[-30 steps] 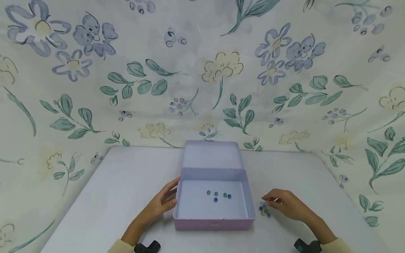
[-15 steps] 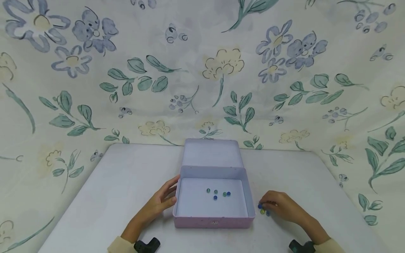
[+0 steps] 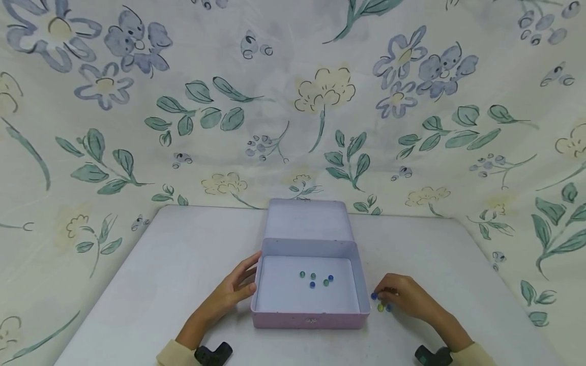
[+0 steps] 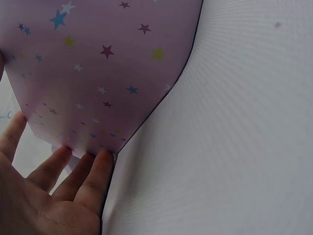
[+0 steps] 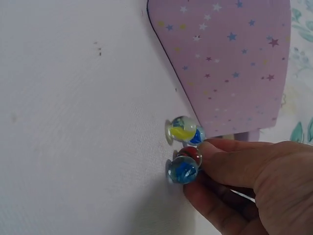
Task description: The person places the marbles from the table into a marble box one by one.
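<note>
A shallow lilac box stands with its lid up at the back. Spread over its floor are several glass marbles, among them a blue marble and a green marble. My left hand rests its fingertips against the box's left side, which is printed with stars. Right of the box my right hand has thumb and finger bent at a small group of marbles. In the right wrist view a red marble lies by the thumb tip, partly behind a blue one; I cannot tell if it is pinched. A yellow-swirled marble sits beside them.
The white table extends on both sides of the box. Behind it hangs a floral cloth. Black wrist devices are strapped on the left and right wrists.
My right hand has moved a little left, in among the loose marbles, and a blue one there now sits further left. Inside the box a blue marble has shifted slightly. The left hand stays put.
</note>
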Demonstrator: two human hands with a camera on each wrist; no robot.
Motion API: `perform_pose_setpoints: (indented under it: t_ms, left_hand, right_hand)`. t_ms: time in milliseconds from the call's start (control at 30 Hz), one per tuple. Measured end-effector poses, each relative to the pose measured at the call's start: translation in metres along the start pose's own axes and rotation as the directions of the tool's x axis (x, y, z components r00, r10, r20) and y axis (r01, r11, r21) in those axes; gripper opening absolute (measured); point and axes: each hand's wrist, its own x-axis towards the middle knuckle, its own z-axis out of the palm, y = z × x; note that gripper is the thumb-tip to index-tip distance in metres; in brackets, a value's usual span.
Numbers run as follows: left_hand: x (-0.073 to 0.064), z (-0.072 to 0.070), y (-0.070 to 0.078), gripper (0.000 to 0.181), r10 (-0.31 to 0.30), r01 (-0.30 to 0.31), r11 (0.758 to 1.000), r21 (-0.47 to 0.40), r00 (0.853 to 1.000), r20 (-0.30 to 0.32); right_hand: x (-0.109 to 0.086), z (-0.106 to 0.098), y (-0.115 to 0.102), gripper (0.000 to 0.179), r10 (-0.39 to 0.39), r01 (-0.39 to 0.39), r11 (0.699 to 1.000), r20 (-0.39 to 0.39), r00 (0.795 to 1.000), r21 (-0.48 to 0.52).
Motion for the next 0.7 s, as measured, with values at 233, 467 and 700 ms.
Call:
perform_pose_setpoints:
  t_ms: [233, 467, 700]
  left_hand:
    - [0.000, 0.000, 0.001, 0.068, 0.000, 0.000, 1.000, -0.004, 1.000, 0.002]
    - [0.002, -0.002, -0.002, 0.068, 0.007, -0.007, 1.000, 0.013, 1.000, -0.001]
    - [0.001, -0.001, 0.000, 0.068, 0.018, -0.018, 1.000, -0.005, 1.000, 0.001]
  right_hand:
    - [-0.001, 0.000, 0.000, 0.012, 0.003, -0.003, 1.000, -0.031, 1.000, -0.002]
    - [-0.003, -0.006, 0.002, 0.013, -0.005, 0.005, 1.000, -0.078, 0.997, -0.001]
    - [-0.004, -0.013, -0.002, 0.016, -0.042, 0.042, 0.999, -0.078, 0.996, 0.006]
